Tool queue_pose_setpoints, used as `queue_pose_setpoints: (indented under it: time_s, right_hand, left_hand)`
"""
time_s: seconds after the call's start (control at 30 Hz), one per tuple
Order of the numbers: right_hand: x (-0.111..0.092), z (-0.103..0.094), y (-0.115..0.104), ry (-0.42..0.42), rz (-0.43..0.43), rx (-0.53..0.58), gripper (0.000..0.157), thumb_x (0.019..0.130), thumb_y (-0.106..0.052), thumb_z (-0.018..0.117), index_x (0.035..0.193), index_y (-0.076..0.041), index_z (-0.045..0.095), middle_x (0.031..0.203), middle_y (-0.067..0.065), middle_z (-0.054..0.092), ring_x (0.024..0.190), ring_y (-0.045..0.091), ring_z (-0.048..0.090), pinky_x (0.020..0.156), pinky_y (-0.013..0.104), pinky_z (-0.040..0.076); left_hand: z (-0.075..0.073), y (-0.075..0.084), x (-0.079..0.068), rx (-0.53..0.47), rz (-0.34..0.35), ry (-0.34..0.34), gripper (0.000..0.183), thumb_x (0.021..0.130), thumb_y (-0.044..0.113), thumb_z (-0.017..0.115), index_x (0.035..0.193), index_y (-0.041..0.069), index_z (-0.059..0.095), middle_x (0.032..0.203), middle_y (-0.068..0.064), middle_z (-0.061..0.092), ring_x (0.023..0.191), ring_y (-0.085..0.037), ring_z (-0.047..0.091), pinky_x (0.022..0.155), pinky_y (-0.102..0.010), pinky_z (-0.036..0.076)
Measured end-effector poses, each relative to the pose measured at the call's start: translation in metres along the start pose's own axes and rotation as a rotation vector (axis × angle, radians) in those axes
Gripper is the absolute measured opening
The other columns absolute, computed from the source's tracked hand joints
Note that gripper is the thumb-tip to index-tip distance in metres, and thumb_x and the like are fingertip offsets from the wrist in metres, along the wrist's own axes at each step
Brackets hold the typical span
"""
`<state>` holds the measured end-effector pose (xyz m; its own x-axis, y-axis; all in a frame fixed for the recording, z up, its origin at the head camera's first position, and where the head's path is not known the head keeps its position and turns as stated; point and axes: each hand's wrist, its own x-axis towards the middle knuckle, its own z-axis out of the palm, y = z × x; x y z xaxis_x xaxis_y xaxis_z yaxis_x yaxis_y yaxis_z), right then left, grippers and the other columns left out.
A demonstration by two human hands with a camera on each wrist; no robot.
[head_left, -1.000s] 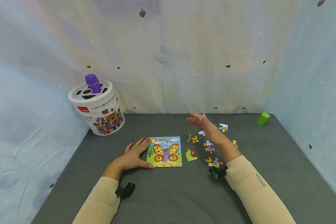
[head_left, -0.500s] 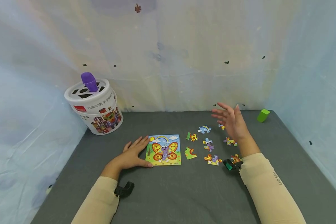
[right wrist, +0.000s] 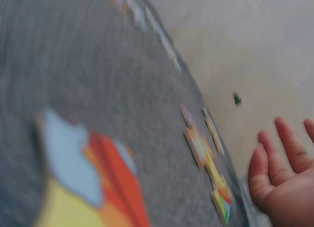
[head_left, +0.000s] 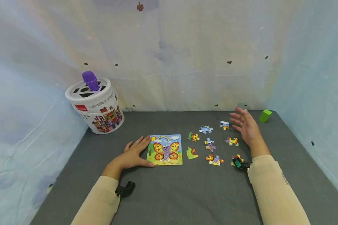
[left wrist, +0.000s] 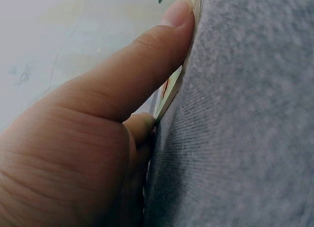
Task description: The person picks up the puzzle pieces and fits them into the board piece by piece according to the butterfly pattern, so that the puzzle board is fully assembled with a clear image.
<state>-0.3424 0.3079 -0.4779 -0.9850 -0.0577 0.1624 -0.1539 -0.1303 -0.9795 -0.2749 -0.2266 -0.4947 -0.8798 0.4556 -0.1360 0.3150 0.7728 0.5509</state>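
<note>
Eight puzzle pieces (head_left: 210,146) separate the spread right hand (head_left: 248,129) from the board (head_left: 166,150) the spread left hand (head_left: 131,158) touches.

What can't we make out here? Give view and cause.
- Head: part of the lower-right puzzle piece, behind the black wrist device.
- Head: inside the bucket, hidden by walls and lid.
- Left wrist: most of the butterfly board, behind the left hand and nearly edge-on.
- Right wrist: nearest puzzle piece, blurred, cut off by the bottom edge.
</note>
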Motion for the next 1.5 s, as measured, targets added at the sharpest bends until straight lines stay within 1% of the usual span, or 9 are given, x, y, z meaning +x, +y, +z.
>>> queue_pose_setpoints:
  time_s: [0.13, 0.23, 0.37, 0.5, 0.63, 0.87, 1.1, 1.33, 1.5]
  right_hand:
    - [0.001, -0.009, 0.011, 0.051, 0.103, -0.206, 0.075, 0.116, -0.047, 0.053, 0.172, -0.005, 0.026, 0.159, 0.019, 0.045, 0.142, 0.036, 0.046, 0.107, 0.037, 0.047]
    - [0.003, -0.010, 0.017, 0.022, 0.154, -0.425, 0.087, 0.112, -0.044, 0.064, 0.173, -0.001, 0.020, 0.162, 0.026, 0.042, 0.144, 0.039, 0.046, 0.114, 0.046, 0.046]
    - [0.006, -0.007, 0.019, -0.086, 0.160, -0.662, 0.095, 0.107, -0.042, 0.075, 0.174, -0.003, 0.020, 0.166, 0.027, 0.039, 0.152, 0.045, 0.037, 0.121, 0.065, 0.031]
    - [0.010, -0.004, 0.020, -0.175, 0.153, -0.833, 0.093, 0.107, -0.042, 0.073, 0.173, -0.001, 0.022, 0.171, 0.027, 0.033, 0.156, 0.050, 0.027, 0.122, 0.071, 0.022]
    - [0.011, 0.000, 0.024, -0.172, 0.103, -0.955, 0.075, 0.111, -0.031, 0.068, 0.168, 0.003, 0.033, 0.168, 0.030, 0.036, 0.152, 0.053, 0.026, 0.121, 0.071, 0.022]
    - [0.006, 0.005, 0.025, -0.085, 0.057, -0.940, 0.062, 0.108, -0.020, 0.073, 0.159, 0.005, 0.048, 0.147, 0.031, 0.050, 0.138, 0.050, 0.039, 0.115, 0.067, 0.030]
    - [0.006, 0.013, 0.024, 0.038, 0.035, -0.857, 0.066, 0.101, -0.007, 0.079, 0.158, 0.003, 0.048, 0.135, 0.029, 0.044, 0.114, 0.042, 0.047, 0.093, 0.056, 0.042]
    - [0.002, 0.015, 0.022, 0.113, 0.023, -0.821, 0.035, 0.106, -0.012, 0.076, 0.135, 0.004, 0.065, 0.108, 0.019, 0.063, 0.092, 0.031, 0.054, 0.077, 0.040, 0.044]
    - [0.004, 0.021, 0.015, 0.152, -0.018, -0.647, 0.039, 0.109, -0.010, 0.070, 0.143, 0.004, 0.058, 0.110, 0.021, 0.069, 0.088, 0.021, 0.066, 0.072, 0.027, 0.055]
  left_hand:
    - [-0.001, 0.000, 0.000, -0.004, 0.000, -0.002, 0.126, 0.081, 0.071, 0.087, 0.177, 0.019, 0.022, 0.181, 0.000, 0.014, 0.166, -0.031, 0.002, 0.124, -0.066, -0.008]
    - [-0.001, 0.000, 0.000, -0.005, -0.001, -0.004, 0.126, 0.081, 0.070, 0.087, 0.177, 0.019, 0.022, 0.181, 0.000, 0.014, 0.166, -0.031, 0.002, 0.124, -0.066, -0.008]
    - [-0.001, 0.001, 0.000, -0.005, -0.009, -0.005, 0.128, 0.081, 0.070, 0.088, 0.177, 0.018, 0.021, 0.181, 0.000, 0.013, 0.166, -0.031, 0.002, 0.124, -0.066, -0.008]
    - [-0.001, 0.001, 0.000, -0.008, -0.010, -0.003, 0.128, 0.081, 0.071, 0.088, 0.177, 0.018, 0.022, 0.181, 0.000, 0.014, 0.166, -0.031, 0.002, 0.124, -0.066, -0.008]
    - [-0.002, 0.003, 0.000, -0.014, -0.009, -0.005, 0.127, 0.081, 0.070, 0.088, 0.177, 0.019, 0.022, 0.181, 0.000, 0.013, 0.166, -0.031, 0.001, 0.124, -0.065, -0.009]
    - [0.000, 0.000, 0.000, -0.011, -0.006, -0.004, 0.127, 0.081, 0.071, 0.087, 0.177, 0.020, 0.021, 0.181, 0.001, 0.013, 0.166, -0.030, 0.001, 0.124, -0.065, -0.008]
    - [0.000, 0.000, 0.000, -0.006, -0.012, -0.002, 0.127, 0.081, 0.070, 0.088, 0.177, 0.019, 0.021, 0.181, 0.001, 0.013, 0.166, -0.030, 0.001, 0.124, -0.065, -0.008]
    - [0.000, -0.001, 0.000, -0.009, -0.007, -0.001, 0.127, 0.081, 0.071, 0.087, 0.177, 0.020, 0.022, 0.181, 0.001, 0.014, 0.166, -0.030, 0.002, 0.124, -0.065, -0.008]
    - [0.001, -0.002, 0.001, -0.001, -0.006, 0.004, 0.127, 0.080, 0.072, 0.087, 0.177, 0.019, 0.022, 0.181, 0.001, 0.014, 0.166, -0.029, 0.002, 0.124, -0.065, -0.008]
